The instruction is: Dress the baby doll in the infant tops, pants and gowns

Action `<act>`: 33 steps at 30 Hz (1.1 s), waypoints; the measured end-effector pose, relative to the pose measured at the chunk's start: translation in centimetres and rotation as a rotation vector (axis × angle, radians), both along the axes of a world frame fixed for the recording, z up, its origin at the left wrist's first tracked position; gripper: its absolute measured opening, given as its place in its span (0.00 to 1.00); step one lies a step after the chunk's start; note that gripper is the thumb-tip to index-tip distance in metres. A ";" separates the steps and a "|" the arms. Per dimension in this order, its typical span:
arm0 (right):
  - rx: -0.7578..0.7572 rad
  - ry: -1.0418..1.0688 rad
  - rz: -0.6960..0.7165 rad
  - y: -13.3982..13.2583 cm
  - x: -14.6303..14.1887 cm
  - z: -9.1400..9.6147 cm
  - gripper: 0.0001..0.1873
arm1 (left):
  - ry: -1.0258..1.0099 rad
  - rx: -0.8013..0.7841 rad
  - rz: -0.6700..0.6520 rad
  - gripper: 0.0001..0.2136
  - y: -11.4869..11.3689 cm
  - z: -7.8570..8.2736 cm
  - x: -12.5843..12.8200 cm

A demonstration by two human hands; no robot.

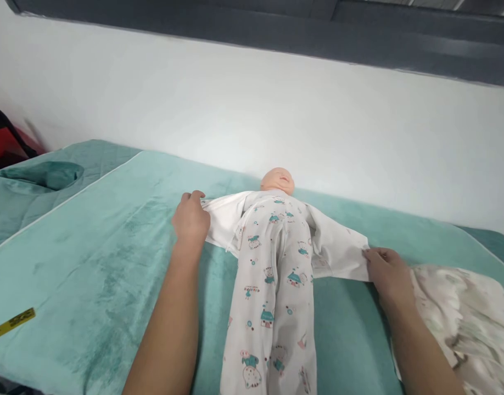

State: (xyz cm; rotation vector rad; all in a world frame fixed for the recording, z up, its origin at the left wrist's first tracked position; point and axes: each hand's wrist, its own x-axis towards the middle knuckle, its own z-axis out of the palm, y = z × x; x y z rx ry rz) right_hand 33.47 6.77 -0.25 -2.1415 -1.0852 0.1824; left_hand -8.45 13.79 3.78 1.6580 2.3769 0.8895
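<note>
The doll (277, 181) lies on the green mat (112, 247), on an open white shirt (338, 249). The left hand (191, 219) grips one sleeve, the right hand (387, 271) pinches the other. Print on the tape (11, 323) is too small to read.

Infant-care training room, baby doll (278, 180) in printed sleepsuit, teal padded mat (112, 241), plain white wall (252, 109)

I can read no words or numbers anywhere here. The yellow strip (11, 324) lying well out to the left of my left hand (191, 219) bears dark marks too small to make out. The sleepsuit (272, 285) between my hands shows only little printed pictures, no lettering.
</note>
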 end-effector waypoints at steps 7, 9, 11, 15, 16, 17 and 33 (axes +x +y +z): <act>0.306 -0.351 0.374 0.3 -4.5 -0.1 0.16 | 0.134 0.305 -0.212 0.20 0.5 0.2 2.8; 0.359 -0.391 0.550 1.3 -6.4 0.1 0.18 | 0.146 0.301 -0.403 0.19 1.1 -0.5 3.9; 0.317 -0.435 0.646 2.9 -8.1 0.4 0.22 | 0.167 0.243 -0.524 0.18 1.9 -1.4 4.7; 0.120 -0.571 0.696 6.6 -10.0 0.8 0.26 | 0.177 0.116 -0.505 0.17 3.2 -2.7 5.0; 0.086 -0.580 0.682 7.3 -10.0 0.8 0.27 | 0.171 0.100 -0.472 0.17 3.5 -2.8 4.9; 0.062 -0.570 0.675 7.8 -9.9 0.8 0.28 | 0.163 0.089 -0.435 0.17 3.7 -2.9 4.7; 0.235 -0.324 0.680 8.7 -12.9 5.0 0.17 | 0.016 -0.007 -0.154 0.17 4.7 -2.5 3.6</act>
